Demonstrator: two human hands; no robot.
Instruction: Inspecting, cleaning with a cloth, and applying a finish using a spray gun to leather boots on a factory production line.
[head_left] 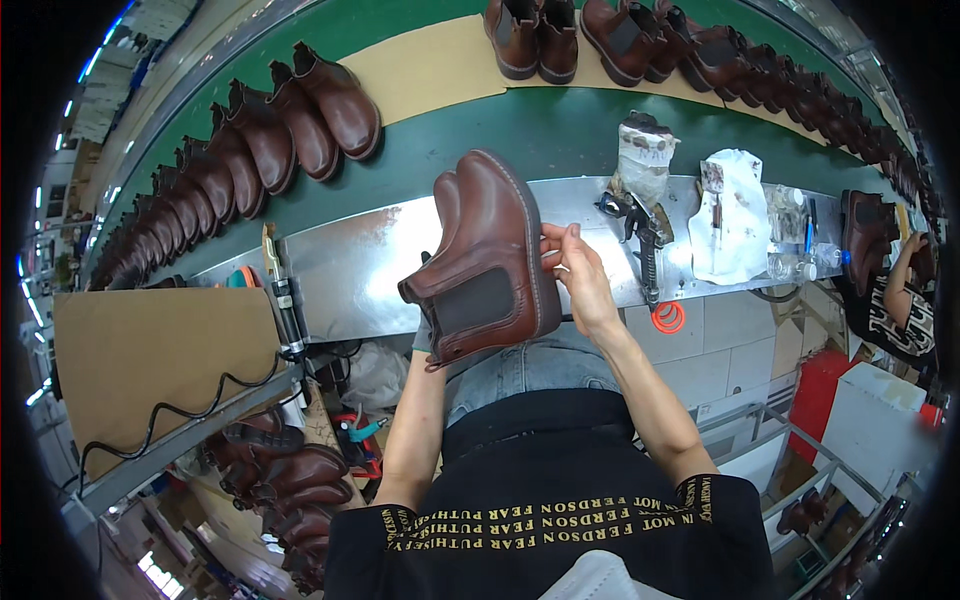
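A brown leather Chelsea boot [485,215] with a dark elastic side panel and pale welt stitching is raised in front of me, toe pointing away. Behind it shows part of a second brown boot [447,200]. My left hand [423,334] is behind the boots near their top opening, holding them; a grey cuff edge shows and its fingers are hidden. Beside the sole, my right hand [585,275] has its thumb and fingers apart, fingertips at the sole edge. Whether they press on it I cannot tell.
Rows of brown boots [270,140] line the green conveyor [440,130]. On the metal ledge [340,270] lie a black-handled tool [648,245], a stained white cloth [728,220] and clear bottles [790,265]. A cardboard sheet [165,350] stands left; another person [895,300] is at far right.
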